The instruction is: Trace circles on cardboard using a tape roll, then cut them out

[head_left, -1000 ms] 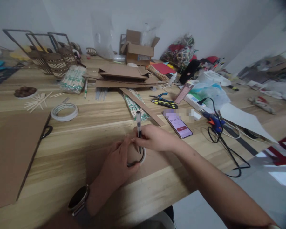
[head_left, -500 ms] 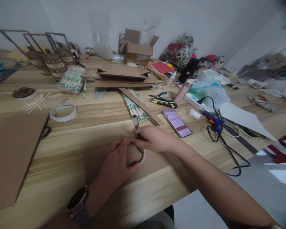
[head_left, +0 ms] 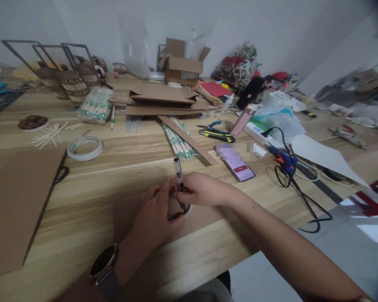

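Observation:
A piece of brown cardboard (head_left: 204, 218) lies on the wooden table in front of me. On it rests a ring that looks like a tape roll (head_left: 189, 209), largely covered by my hands. My left hand (head_left: 154, 214) grips this ring from the left, thumb at the near side and fingers at the far side. Between the fingers of my right hand (head_left: 203, 189) is a pen (head_left: 178, 170), held nearly upright. Its lower end reaches down inside the ring, close to the right inner edge; the tip itself is hard to make out.
A phone (head_left: 236, 163) lies beyond my right forearm, with a yellow utility knife (head_left: 219, 136) and pliers (head_left: 211, 125) behind it. A blue glue gun (head_left: 285, 161) with its cord is at right. To the left are another tape roll (head_left: 85, 149) and a large cardboard sheet (head_left: 22, 205).
My right hand and the pen have moved slightly toward me along the ring's inner right side. The pen leans a little differently. My left hand stays on the ring.

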The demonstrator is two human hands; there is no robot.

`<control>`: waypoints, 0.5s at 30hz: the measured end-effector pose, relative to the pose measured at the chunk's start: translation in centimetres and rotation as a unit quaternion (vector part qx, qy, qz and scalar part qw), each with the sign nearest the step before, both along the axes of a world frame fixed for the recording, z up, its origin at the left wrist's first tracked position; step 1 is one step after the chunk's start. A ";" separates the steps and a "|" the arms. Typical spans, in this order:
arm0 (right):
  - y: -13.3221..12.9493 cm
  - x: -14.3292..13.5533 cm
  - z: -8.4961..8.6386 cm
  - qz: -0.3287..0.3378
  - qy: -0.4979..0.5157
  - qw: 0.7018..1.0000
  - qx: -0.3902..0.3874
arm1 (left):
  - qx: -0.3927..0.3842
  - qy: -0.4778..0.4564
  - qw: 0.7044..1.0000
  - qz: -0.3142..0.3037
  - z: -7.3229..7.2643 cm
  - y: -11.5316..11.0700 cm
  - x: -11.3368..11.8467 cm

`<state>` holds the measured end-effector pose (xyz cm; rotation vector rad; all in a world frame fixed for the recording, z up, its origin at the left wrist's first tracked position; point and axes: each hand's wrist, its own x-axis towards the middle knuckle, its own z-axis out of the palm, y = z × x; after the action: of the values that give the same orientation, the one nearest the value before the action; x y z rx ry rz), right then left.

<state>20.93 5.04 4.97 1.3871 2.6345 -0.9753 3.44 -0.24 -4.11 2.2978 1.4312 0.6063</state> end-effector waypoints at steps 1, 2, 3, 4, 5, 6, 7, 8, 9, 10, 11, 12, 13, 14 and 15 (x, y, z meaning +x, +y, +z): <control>0.2 0.2 0.1 -0.001 -0.003 1.000 0.009 | 0.001 0.000 1.000 0.000 -0.1 0.0 0.0; 0.4 0.3 0.3 -0.006 -0.007 1.000 0.020 | 0.003 -0.001 1.000 0.002 -0.1 -0.1 0.0; 0.5 0.3 0.5 -0.013 -0.008 0.999 0.032 | 0.004 -0.001 1.000 0.003 -0.1 -0.1 0.1; 0.6 0.4 0.6 -0.021 -0.005 0.999 0.043 | 0.004 -0.001 1.000 0.004 -0.1 -0.1 0.1; 0.7 0.4 0.8 -0.027 0.005 0.998 0.049 | 0.001 -0.001 1.000 0.006 0.0 -0.1 0.2; 0.7 0.5 0.8 -0.031 0.022 0.998 0.050 | -0.005 0.000 1.000 0.007 0.0 -0.1 0.2; 0.6 0.5 0.7 -0.034 0.045 0.997 0.048 | -0.012 0.001 1.000 0.009 0.1 -0.1 0.2; 0.5 0.7 0.6 -0.037 0.074 0.996 0.044 | -0.018 0.001 1.000 0.011 0.2 -0.1 0.2; 0.3 0.9 0.3 -0.045 0.108 0.992 0.041 | -0.022 0.000 1.000 0.013 0.3 -0.1 0.2; 0.0 1.2 -0.1 -0.060 0.144 0.987 0.040 | -0.025 -0.004 1.000 0.012 0.4 -0.1 0.2; -0.3 1.5 -0.6 -0.079 0.181 0.979 0.041 | -0.024 -0.009 1.000 0.008 0.5 -0.2 0.2; -0.7 2.0 -1.1 -0.107 0.220 0.969 0.043 | -0.021 -0.017 1.000 0.005 0.5 -0.2 0.2; -1.1 2.4 -1.7 -0.134 0.249 0.958 0.041 | -0.015 -0.025 1.000 0.003 0.5 -0.2 0.2; -1.6 2.7 -2.4 -0.157 0.275 0.948 0.037 | -0.009 -0.033 0.999 0.000 0.4 -0.2 0.2; -2.1 3.1 -3.0 -0.175 0.295 0.939 0.029 | -0.003 -0.039 0.999 -0.001 0.3 -0.2 0.2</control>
<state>23.99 2.98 1.99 1.8726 2.8692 -1.5865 3.69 -0.44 -3.80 2.2444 1.3928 0.6821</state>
